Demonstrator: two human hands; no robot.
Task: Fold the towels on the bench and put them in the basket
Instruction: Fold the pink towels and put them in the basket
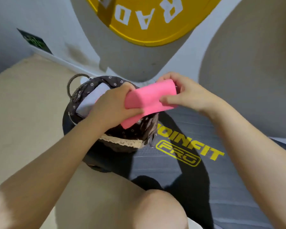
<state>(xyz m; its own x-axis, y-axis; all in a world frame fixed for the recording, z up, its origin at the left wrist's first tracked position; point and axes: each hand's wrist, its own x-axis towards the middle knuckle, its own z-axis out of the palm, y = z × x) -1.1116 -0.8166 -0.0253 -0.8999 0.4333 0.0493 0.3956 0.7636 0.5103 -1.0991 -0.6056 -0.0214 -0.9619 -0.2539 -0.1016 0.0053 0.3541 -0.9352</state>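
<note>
Basket (122, 142) sits on grey padded bench (180, 179) over tan floor (23, 113).

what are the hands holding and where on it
Both grip the folded pink towel above the basket: the left hand at its left end, the right hand at its right end.

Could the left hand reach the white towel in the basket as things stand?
Probably, once freed: the left hand holds the pink towel right over the open basket, the white towel uncovered beside it.
</note>
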